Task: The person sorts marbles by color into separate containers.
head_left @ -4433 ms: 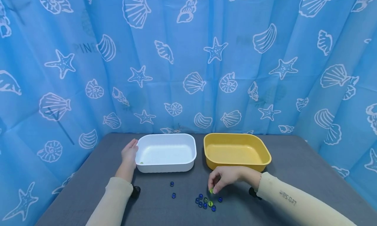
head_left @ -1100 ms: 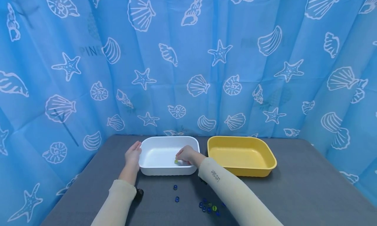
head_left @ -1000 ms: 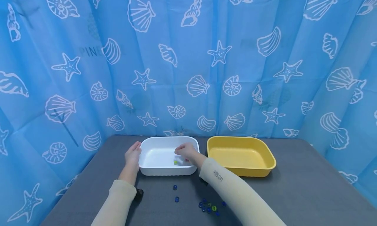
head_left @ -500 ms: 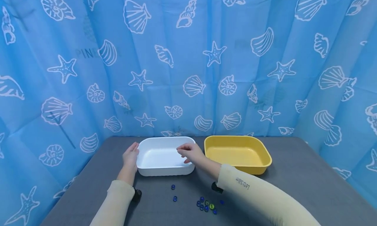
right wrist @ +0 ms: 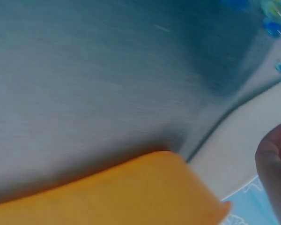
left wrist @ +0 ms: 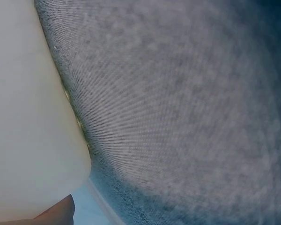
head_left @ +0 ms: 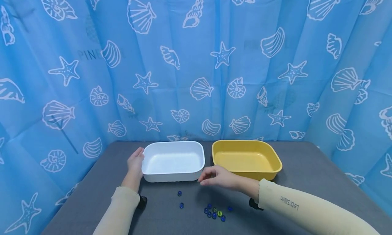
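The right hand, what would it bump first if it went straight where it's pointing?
Probably the white tray, at its corner nearest the right hand; depth is unclear, so it might slip past just in front.

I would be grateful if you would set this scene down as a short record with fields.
left hand: against the left side of the white tray
right hand: in front of the trays, nothing visible in its fingers
yellow tray: right of the white one
blue marbles: two apart, others grouped to their right
green marbles: two, within that group
surface: grey table
backdrop: blue shell-patterned curtain
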### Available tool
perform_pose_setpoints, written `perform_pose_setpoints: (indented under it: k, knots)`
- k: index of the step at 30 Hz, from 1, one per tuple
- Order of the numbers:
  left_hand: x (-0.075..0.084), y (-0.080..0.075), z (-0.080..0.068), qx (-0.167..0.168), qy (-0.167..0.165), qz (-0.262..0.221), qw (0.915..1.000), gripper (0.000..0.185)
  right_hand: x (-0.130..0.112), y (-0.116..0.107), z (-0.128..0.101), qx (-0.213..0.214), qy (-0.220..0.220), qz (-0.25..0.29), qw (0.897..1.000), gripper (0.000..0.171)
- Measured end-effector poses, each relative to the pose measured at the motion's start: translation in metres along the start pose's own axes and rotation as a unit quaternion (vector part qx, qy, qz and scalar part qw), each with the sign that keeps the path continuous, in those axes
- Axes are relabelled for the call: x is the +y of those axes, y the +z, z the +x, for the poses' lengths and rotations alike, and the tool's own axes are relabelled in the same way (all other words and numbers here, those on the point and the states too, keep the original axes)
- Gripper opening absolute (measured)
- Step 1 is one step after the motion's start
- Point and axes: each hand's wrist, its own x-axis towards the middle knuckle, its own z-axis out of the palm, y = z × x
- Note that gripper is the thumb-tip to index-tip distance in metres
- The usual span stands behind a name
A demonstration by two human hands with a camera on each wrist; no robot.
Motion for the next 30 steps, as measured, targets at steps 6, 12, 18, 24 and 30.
perform_pose_setpoints:
  k: [6, 12, 18, 24, 30]
  knots:
    - [-0.002, 0.000, 0.001, 0.002, -0.001, -0.001, 1.0000, 0.047, 0.015, -0.012, -0.019, -0.119, -0.008, -0.025, 0.993, 0.018]
    - [0.001, 0.002, 0.000, 0.005, -0.001, -0.002, 1.0000, 0.046, 0.026, -0.016, -0.025, -0.193, 0.016, -0.019, 0.981, 0.019]
    - [0.002, 0.000, -0.003, -0.005, -0.002, 0.000, 1.0000, 0.047, 0.034, -0.014, -0.023, -0.213, 0.033, -0.007, 0.976, 0.019]
    - [0.000, 0.001, -0.002, -0.002, -0.003, 0.004, 1.0000, 0.047, 0.035, -0.010, -0.024, -0.209, 0.041, -0.013, 0.977, 0.020]
    - [-0.001, 0.000, 0.001, -0.005, 0.005, -0.006, 1.0000, 0.047, 0.030, -0.005, -0.024, -0.182, 0.057, -0.036, 0.981, 0.014]
